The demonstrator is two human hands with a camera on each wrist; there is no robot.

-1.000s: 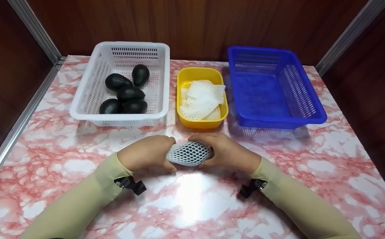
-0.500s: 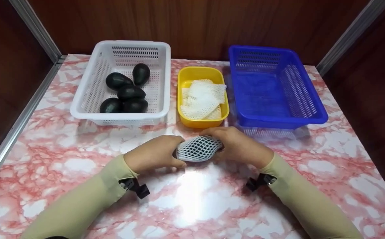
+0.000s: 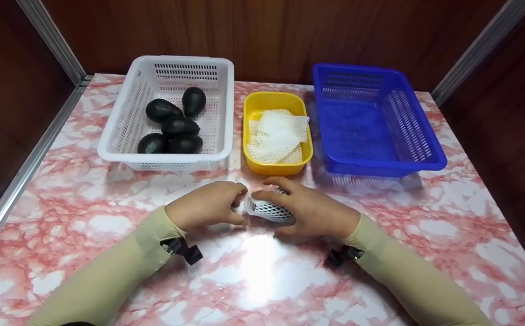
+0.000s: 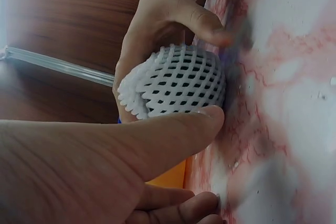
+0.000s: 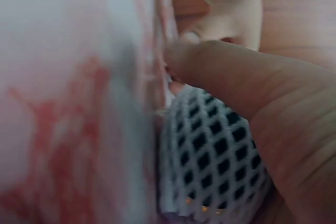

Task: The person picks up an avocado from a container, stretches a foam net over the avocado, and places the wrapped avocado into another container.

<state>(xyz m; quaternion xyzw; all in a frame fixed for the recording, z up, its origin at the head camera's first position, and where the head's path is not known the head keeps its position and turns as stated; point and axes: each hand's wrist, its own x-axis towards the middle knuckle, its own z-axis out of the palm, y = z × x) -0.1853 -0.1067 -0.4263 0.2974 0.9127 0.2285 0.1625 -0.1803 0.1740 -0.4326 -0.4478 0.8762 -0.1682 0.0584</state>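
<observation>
Near the centre of the frame, just below the yellow tub, the right hand curls its fingers over a netted avocado, whose foam sleeve has a loose edge facing left. The left hand sits just beside that edge, thumb and fingers parted, holding nothing. The step looks like settling the sleeve around the fruit. The next move probably calls for the left fingers to draw that edge snug while the right hand steadies the avocado; the blue basket, upper right, seems its likely destination.
</observation>
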